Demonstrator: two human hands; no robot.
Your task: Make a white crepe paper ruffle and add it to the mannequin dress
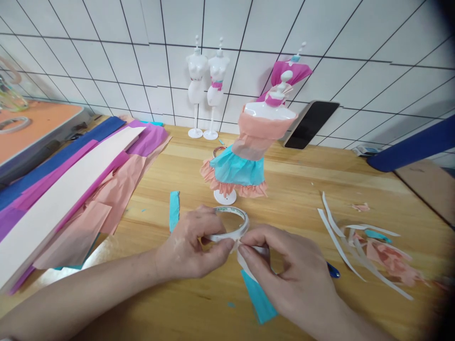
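My left hand is closed around the near side of a roll of white tape, its thumb and fingertips at the roll's front edge. Close against it, my right hand pinches the tape's loose end between thumb and forefinger. A white strip hangs below those fingers. Under it a blue crepe paper strip slants down; whether the two are joined I cannot tell. Behind the roll stands a small dress-form mannequin in a peach top and a blue skirt with a peach ruffle.
Coloured paper sheets lie at the left beside an orange-topped surface. Two white mannequins and a phone are by the tiled wall. White backing strips and peach scraps lie at right, near a blue-handled item.
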